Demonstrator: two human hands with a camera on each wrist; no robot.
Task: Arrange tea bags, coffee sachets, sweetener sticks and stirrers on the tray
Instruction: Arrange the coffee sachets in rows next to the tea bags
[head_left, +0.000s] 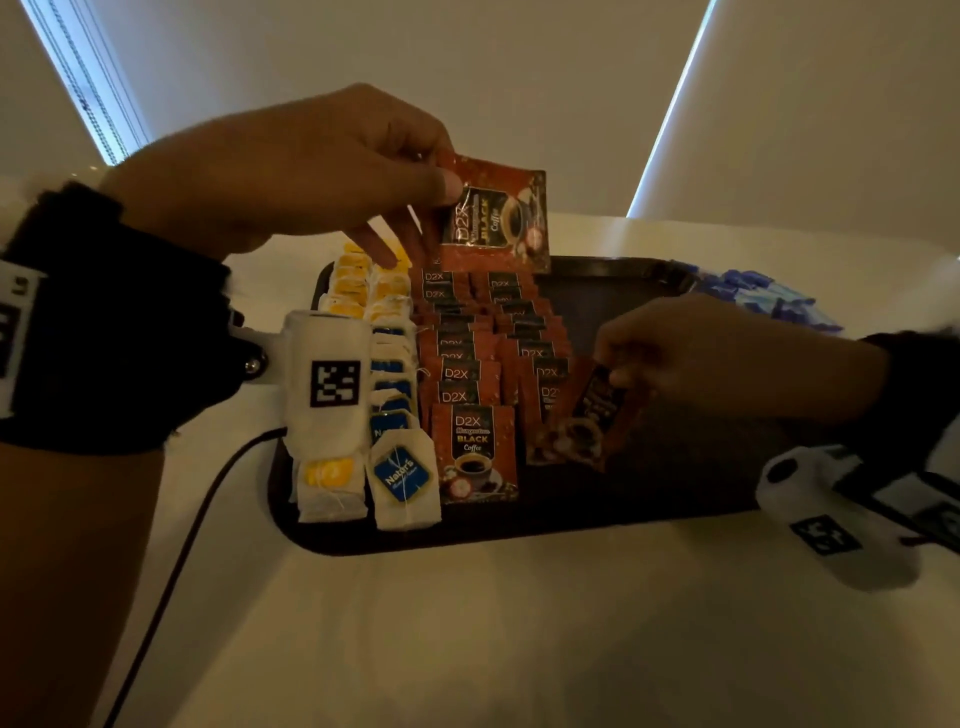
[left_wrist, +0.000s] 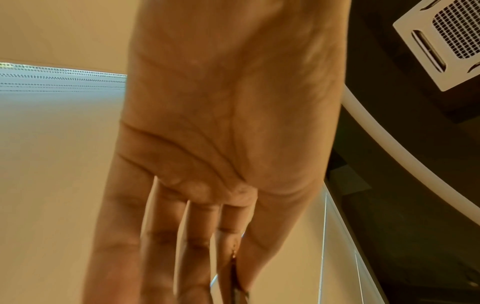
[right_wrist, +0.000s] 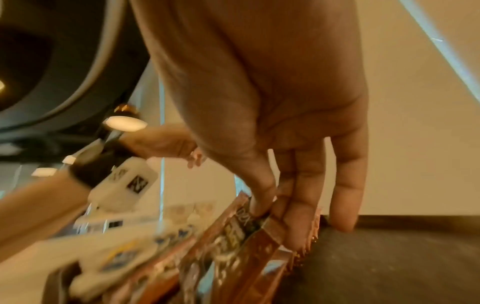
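Red foil everywhere on this one. The left hand (head_left: 291, 171) is raised over the far end of the tray (head_left: 649, 499), thumb and forefinger pinching the top corner of a red coffee sachet (head_left: 496, 218) that hangs upright just above the far end of the sachet rows; the other fingers point down toward the rows. The right hand (head_left: 727, 353) is lower, over the middle of the tray, gripping a second sachet (head_left: 592, 415) by its top edge with thumb in front and fingers behind. That one's tilted, with its bottom end at the near end of the right-hand coffee row (head_left: 530, 348).

Left of the coffee rows sit two rows of tea bags: yellow-tag tea bags (head_left: 332, 480) furthest left and blue-tag tea bags (head_left: 402, 480) next to them, partly hidden by the white wrist camera (head_left: 327, 384). A pile of blue packets (head_left: 758, 299) lies on the white table (head_left: 519, 639) off the tray's far right corner. A dark cable (head_left: 176, 566) trails over the table on the near left.
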